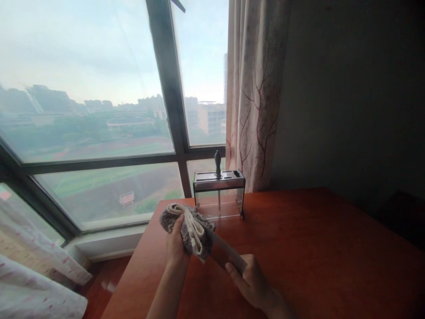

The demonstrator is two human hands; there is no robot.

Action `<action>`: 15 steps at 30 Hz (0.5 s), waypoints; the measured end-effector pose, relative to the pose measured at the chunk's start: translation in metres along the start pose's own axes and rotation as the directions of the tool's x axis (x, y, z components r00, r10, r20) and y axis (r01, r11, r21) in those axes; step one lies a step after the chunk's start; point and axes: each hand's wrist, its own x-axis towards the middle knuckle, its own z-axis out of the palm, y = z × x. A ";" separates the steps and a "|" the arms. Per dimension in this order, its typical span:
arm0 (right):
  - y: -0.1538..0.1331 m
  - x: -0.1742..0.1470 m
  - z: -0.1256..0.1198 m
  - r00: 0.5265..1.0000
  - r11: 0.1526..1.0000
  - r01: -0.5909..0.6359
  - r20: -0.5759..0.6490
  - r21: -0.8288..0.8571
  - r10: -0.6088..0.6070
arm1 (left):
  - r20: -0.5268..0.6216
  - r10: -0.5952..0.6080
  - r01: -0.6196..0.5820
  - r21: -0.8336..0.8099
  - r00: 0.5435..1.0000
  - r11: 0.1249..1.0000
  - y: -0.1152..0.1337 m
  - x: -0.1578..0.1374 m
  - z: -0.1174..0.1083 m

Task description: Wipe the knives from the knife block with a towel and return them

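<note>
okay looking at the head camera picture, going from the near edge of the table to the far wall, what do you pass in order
right hand gripping a knife by the handle → left hand wrapping a folded cloth around the blade → knife rack with one handle standing in it → curtain and window

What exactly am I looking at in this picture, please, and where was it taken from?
There is no machine here: a person wears a camera on the head, so it looks forward and down at their own two bare hands. The left hand grips a folded grey and cream cloth, wrapped around the far end of a knife. The right hand holds the knife's near end; whether that is handle or blade is hard to tell. Both are above a reddish wooden table. At the table's back edge stands a knife holder with a metal top and clear walls, one dark handle sticking up from it. Behind are a large window and a patterned curtain.
</note>
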 end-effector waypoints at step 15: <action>0.012 -0.006 0.004 0.903 0.875 -0.362 -0.111 0.322 0.414 | 0.094 -0.002 0.022 -0.209 0.996 0.978 0.028 0.003 0.000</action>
